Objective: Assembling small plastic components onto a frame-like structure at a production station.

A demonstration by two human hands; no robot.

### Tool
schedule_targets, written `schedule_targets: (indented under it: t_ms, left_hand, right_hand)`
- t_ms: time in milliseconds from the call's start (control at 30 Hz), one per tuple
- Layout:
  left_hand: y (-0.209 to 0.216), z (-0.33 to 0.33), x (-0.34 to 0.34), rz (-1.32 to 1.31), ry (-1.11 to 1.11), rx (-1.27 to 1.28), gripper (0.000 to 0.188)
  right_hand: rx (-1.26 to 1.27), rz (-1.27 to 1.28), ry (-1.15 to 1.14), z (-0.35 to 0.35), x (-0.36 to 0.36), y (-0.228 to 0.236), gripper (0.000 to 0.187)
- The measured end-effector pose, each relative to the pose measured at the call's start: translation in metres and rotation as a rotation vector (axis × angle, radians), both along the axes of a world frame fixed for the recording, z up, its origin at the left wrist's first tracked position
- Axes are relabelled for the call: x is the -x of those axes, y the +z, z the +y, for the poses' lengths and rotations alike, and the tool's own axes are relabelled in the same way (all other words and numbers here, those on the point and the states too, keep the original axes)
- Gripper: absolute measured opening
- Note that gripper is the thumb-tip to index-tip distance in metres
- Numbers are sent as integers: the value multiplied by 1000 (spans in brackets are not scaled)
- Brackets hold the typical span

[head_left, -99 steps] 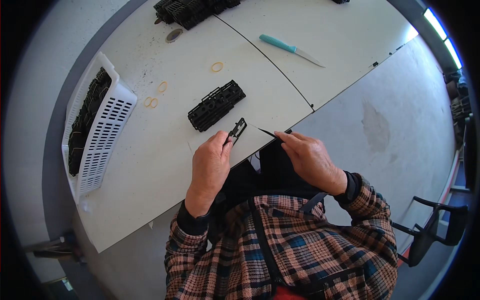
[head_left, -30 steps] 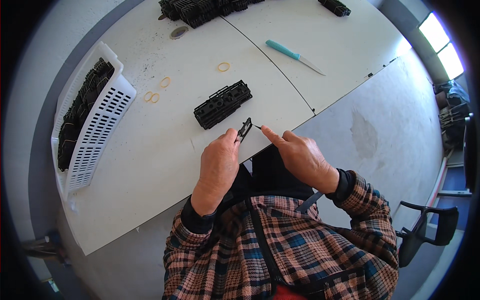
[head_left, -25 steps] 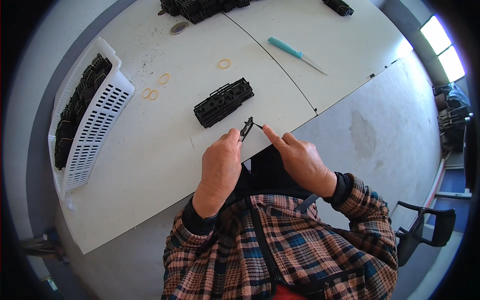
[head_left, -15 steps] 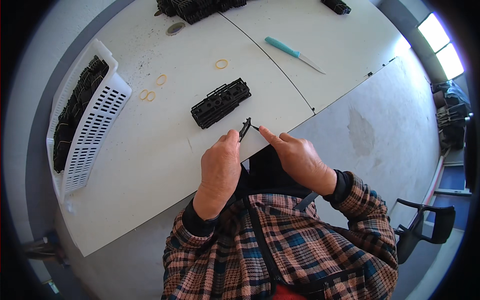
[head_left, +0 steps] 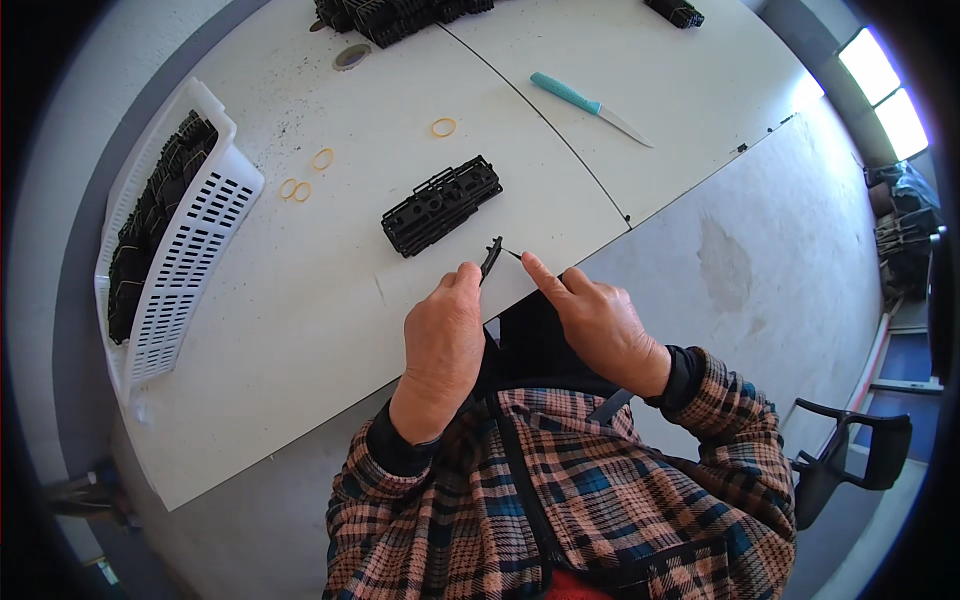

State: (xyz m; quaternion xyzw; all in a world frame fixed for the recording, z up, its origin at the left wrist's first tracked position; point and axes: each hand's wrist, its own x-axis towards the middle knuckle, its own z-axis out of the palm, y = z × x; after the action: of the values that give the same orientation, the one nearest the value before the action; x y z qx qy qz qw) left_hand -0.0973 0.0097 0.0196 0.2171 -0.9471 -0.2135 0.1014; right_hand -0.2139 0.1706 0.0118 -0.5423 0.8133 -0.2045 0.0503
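Observation:
My left hand [head_left: 445, 335] pinches a small black plastic part [head_left: 491, 257] that sticks up past the fingertips near the table's front edge. Opposite it, my right hand [head_left: 606, 325] is closed, index finger stretched along a thin dark pointed tool [head_left: 511, 254] whose tip meets the part's upper end. The fingers hide most of the tool, so its exact kind does not show. Just beyond both hands lies a stack of black plastic parts [head_left: 441, 206], flat on the white table [head_left: 300, 330].
A white slotted basket [head_left: 200, 260] with banded black parts stands at the left. Yellow rubber bands [head_left: 443, 127] and a tape roll [head_left: 351, 57] lie on the table. A turquoise-handled knife [head_left: 565, 90] rests farther right. More black parts [head_left: 400, 15] are piled at the back.
My right hand has shifted very slightly, and the tool's tip with it. My left hand keeps the black part in almost the same place.

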Motion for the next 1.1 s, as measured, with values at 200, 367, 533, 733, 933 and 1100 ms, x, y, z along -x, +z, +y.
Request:
schedule_targets:
  t_ms: [200,367,533,733,933,1100]
  left_hand:
    - [-1,3,1,-1,11,39,14]
    - [-2,2,2,30,-7,38,14]
    - [-2,0,2,34,21,9,8]
    - [-4,0,-1,30,-9,49,11]
    - [-4,-2,0,58,-14,45,10]
    - [3,-8,-7,117,-31,38,8]
  right_hand:
    - [6,-26,-45,-5,-5,-8,76]
    - [14,-90,-64,-6,-3,-7,71]
    - [103,-136,-4,-2,7,-1,65]
    - [56,-65,-43,-1,-3,5,63]
    - [39,-60,-89,-4,-11,-1,63]
    - [117,-150,-76,-3,-8,-10,60]
